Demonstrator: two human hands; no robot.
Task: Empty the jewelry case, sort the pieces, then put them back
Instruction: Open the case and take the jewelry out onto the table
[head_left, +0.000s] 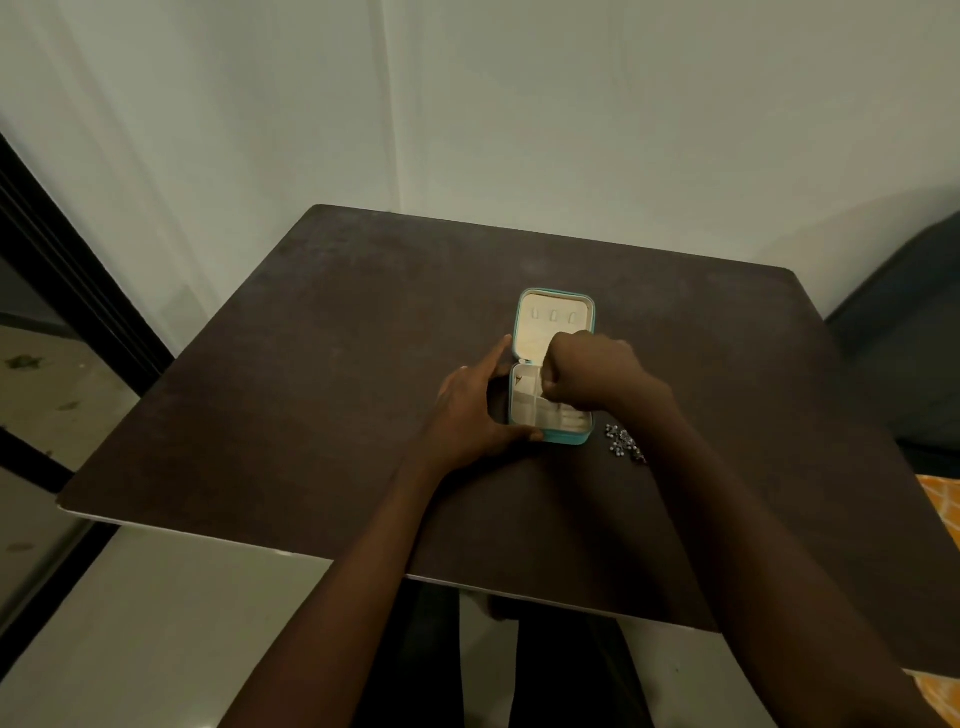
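Item: jewelry case (554, 371), teal outside, cream lining, lying open at the centre of the frame on a dark table (311, 389), its lid tilted back toward the top of the frame and showing three small loops. Left hand (470, 410) is bracing the case from the left, index finger stretched along the hinge side and thumb running along the near edge, fingers straight rather than curled. Right hand (584, 371) is reaching into the compartments with fingers bunched downward; whether it is pinching a piece cannot be told. One small dark piece (518, 382) is sitting in the upper-left compartment. A heap of beaded jewelry (625, 442) is lying on the table just right of the case. Status, as judged: emptying is partway through; sorting and returning are not yet begun.
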